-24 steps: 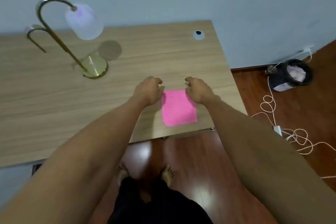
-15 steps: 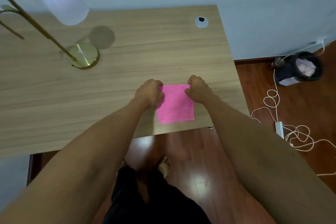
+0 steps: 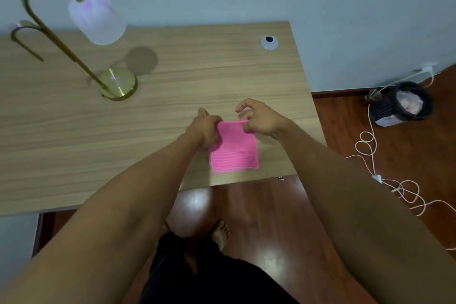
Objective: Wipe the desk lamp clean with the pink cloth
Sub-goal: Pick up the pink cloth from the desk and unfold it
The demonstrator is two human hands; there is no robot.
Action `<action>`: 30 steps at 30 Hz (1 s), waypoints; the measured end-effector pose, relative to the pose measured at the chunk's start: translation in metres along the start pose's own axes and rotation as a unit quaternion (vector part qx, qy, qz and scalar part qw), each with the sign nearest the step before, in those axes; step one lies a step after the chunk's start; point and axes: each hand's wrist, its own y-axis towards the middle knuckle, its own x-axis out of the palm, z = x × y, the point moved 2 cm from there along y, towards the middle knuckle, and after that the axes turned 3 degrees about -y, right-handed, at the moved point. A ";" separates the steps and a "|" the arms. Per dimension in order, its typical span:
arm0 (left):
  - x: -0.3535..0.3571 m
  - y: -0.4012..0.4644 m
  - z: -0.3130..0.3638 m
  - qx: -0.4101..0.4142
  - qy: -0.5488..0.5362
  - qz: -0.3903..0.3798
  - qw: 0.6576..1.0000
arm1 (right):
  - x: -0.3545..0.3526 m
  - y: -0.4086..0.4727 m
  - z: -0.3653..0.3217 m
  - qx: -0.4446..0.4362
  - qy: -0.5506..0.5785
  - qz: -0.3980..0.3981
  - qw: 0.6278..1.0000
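The pink cloth (image 3: 234, 150) lies near the front right corner of the wooden desk (image 3: 197, 81). Its far edge is lifted off the wood. My left hand (image 3: 204, 128) pinches the far left corner and my right hand (image 3: 259, 118) pinches the far right corner. The desk lamp stands at the back left: a round brass base (image 3: 121, 82), a curved brass stem (image 3: 61, 42) and a frosted white shade (image 3: 97, 17) hanging from the arch. Both hands are well to the right of the lamp, apart from it.
A white cable grommet (image 3: 269, 42) sits in the desk's back right corner. Right of the desk, on the wooden floor, stand a black bin (image 3: 404, 103) and loose white cables (image 3: 385, 170). The wall runs behind the desk. My bare feet show below the desk's front edge.
Both hands closed on the cloth's far corners and raised that edge off the desk. The head view shifted, so the lamp sits differently in frame.
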 end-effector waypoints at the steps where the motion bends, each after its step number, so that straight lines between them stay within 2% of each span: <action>1: -0.006 -0.002 0.001 0.003 0.015 0.001 1.000 | -0.002 -0.002 -0.003 0.006 0.007 -0.002 1.000; 3: -0.020 -0.011 0.002 -0.009 -0.008 0.003 1.000 | -0.006 -0.007 -0.011 0.013 0.001 0.006 1.000; 8: -0.072 -0.045 0.005 -0.009 -0.199 -0.014 0.980 | -0.017 -0.025 -0.050 -0.005 -0.050 0.051 0.997; 13: -0.134 -0.074 0.008 -0.013 -0.335 0.044 0.941 | -0.023 -0.033 -0.108 -0.050 0.066 0.073 0.994; 18: -0.192 -0.093 0.006 0.013 -0.458 0.078 0.885 | -0.023 -0.037 -0.171 -0.100 0.181 0.085 0.975; 20: -0.211 -0.100 0.003 0.032 -0.487 0.076 0.870 | -0.019 -0.039 -0.194 -0.120 0.300 0.048 0.945; 23: -0.236 -0.110 0.000 0.055 -0.519 0.078 0.849 | 0.001 -0.037 -0.217 -0.119 0.446 -0.073 0.884; 25: -0.246 -0.111 -0.008 0.063 -0.528 0.081 0.843 | 0.028 -0.029 -0.223 -0.115 0.455 -0.136 0.873; 26: -0.250 -0.110 -0.014 0.063 -0.522 0.082 0.846 | 0.041 -0.024 -0.224 -0.113 0.445 -0.143 0.877; 30: -0.264 -0.115 -0.048 0.030 -0.506 0.109 0.855 | 0.071 -0.006 -0.239 -0.076 0.437 -0.121 0.888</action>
